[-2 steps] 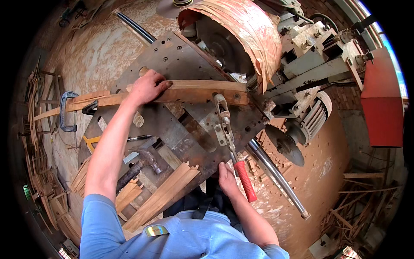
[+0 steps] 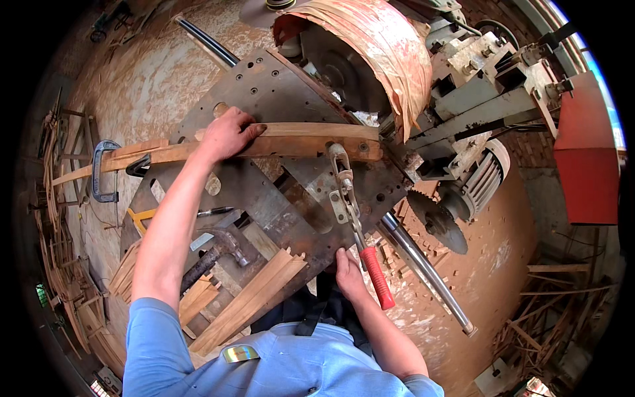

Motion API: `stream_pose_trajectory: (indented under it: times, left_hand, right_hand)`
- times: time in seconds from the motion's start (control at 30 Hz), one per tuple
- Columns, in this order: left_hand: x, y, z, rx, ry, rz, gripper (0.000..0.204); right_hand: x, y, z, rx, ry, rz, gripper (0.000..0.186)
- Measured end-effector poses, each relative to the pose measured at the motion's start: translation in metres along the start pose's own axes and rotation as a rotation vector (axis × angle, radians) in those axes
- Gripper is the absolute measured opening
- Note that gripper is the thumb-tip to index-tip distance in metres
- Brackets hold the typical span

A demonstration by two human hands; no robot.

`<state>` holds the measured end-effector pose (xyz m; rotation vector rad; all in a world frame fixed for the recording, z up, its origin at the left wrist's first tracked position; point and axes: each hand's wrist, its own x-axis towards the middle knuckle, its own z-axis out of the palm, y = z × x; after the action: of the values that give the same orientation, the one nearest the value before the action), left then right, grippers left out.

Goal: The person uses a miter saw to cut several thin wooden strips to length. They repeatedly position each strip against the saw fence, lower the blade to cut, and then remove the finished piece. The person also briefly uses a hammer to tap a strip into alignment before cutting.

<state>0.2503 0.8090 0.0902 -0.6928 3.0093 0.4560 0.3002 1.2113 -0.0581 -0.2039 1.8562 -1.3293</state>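
My left hand (image 2: 230,135) is closed over a curved wooden strip (image 2: 297,130), its thumb along the top. That strip lies against a darker wooden rail (image 2: 311,146) on the steel machine table (image 2: 254,92). My right hand (image 2: 348,272) grips the table's near edge, thumb on top, other fingers hidden below. Just right of it, a toggle clamp (image 2: 345,188) reaches over the rail's right end. Its red handle (image 2: 377,278) points back toward me. At the left, a blue G-clamp (image 2: 100,171) and a small black clamp (image 2: 138,165) sit on the wood.
Beyond the rail's right end is a large saw disc under a curved guard (image 2: 370,46). A toothed saw blade (image 2: 436,221) hangs beside a motor (image 2: 486,175). On the table's near side lie a hammer (image 2: 231,248), a pen (image 2: 215,212) and cut wood pieces (image 2: 254,298). A steel rail (image 2: 430,278) sticks out rightward.
My left forearm has shifted very slightly to the right. Both hands keep their places, and the wood and clamps look unmoved.
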Motion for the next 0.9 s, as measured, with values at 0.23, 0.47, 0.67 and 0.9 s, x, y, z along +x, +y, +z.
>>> stream_pose_trajectory:
  times: [0.23, 0.47, 0.67, 0.9]
  left_hand:
    - [0.0, 0.001, 0.0, 0.01, -0.012, -0.005, 0.043]
    - [0.003, -0.007, 0.005, 0.016, -0.003, 0.035, 0.042]
    - [0.004, -0.004, 0.005, 0.002, 0.0, 0.075, 0.039]
    - [0.002, -0.002, 0.004, -0.017, 0.026, 0.1, 0.04]
  right_hand:
    - [-0.006, -0.015, 0.006, 0.068, 0.142, -0.074, 0.038]
    - [-0.001, 0.007, 0.019, 0.151, 0.211, -0.114, 0.039]
    - [0.006, 0.029, 0.028, 0.381, 0.166, 0.024, 0.037]
    - [0.008, 0.012, 0.039, 0.639, 0.191, 0.066, 0.041]
